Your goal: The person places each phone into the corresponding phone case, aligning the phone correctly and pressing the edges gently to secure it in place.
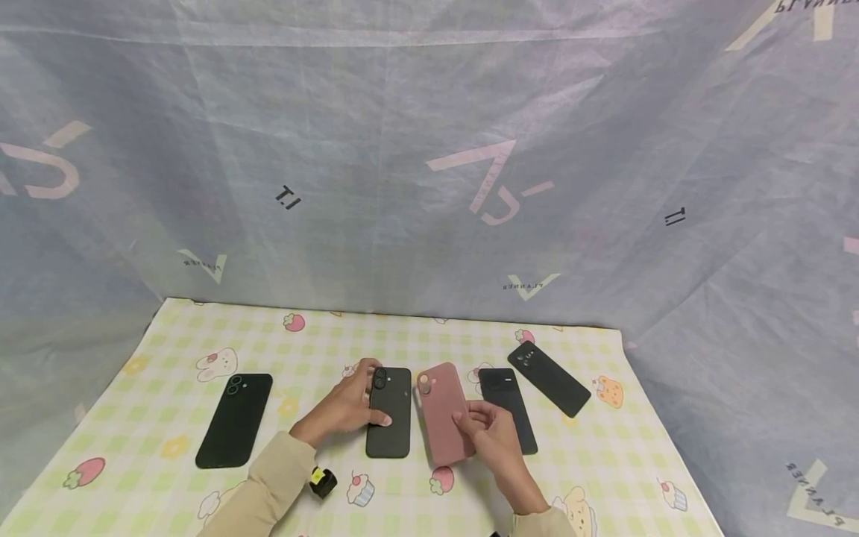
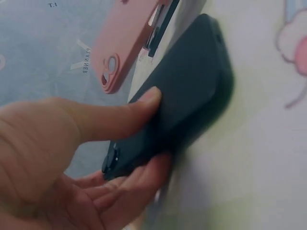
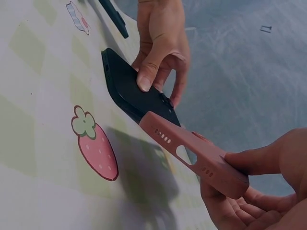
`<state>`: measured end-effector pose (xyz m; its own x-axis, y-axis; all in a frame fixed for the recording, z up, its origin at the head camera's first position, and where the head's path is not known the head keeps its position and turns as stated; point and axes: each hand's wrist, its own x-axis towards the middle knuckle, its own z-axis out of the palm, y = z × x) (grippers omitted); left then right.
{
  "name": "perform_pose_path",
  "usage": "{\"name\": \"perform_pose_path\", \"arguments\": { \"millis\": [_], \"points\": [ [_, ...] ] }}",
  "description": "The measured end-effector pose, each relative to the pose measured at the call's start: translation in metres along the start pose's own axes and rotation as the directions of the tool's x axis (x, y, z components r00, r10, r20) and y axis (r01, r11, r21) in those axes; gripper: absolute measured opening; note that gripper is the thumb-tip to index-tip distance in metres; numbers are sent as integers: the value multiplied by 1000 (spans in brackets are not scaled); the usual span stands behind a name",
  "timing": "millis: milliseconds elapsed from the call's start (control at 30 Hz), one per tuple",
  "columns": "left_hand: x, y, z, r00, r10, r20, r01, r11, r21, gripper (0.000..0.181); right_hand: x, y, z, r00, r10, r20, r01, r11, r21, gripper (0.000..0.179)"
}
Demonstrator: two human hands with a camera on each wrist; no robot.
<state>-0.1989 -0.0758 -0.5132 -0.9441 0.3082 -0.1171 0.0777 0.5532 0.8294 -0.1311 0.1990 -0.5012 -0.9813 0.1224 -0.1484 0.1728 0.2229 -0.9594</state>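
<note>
My left hand [image 1: 341, 409] grips a black phone [image 1: 391, 436] at its left side, thumb across the back and fingers under the far edge. The left wrist view shows the phone tilted, with the tablecloth beside it. In my right hand [image 1: 498, 446] is a pink phone case [image 1: 444, 421], pinched by its right edge. Camera and port cutouts show in the case; the right wrist view has its bottom end [image 3: 216, 165] facing the camera, and its shadow falls on the cloth. The case is held just right of the black phone, partly overlapping it in that view.
Another dark phone [image 1: 235, 424] lies at the left. To the right, a black phone [image 1: 515, 418] lies partly behind my right hand, and a further one [image 1: 550, 379] lies slanted beyond it. A checked tablecloth [image 1: 376, 511] covers the table; a grey curtain [image 1: 376, 149] hangs behind.
</note>
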Motion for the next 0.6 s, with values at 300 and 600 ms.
{"name": "perform_pose_path", "arguments": {
  "millis": [300, 600],
  "points": [
    [-6, -11, 5, 996, 84, -10, -85, 987, -138, 104, 0, -1, 0, 1000, -12, -11, 12, 1000, -13, 28],
    [-13, -12, 8, 996, 66, -54, -72, 990, -118, 84, 0, -1, 0, 1000, -18, -21, 18, 1000, -8, 28]
  ]
}}
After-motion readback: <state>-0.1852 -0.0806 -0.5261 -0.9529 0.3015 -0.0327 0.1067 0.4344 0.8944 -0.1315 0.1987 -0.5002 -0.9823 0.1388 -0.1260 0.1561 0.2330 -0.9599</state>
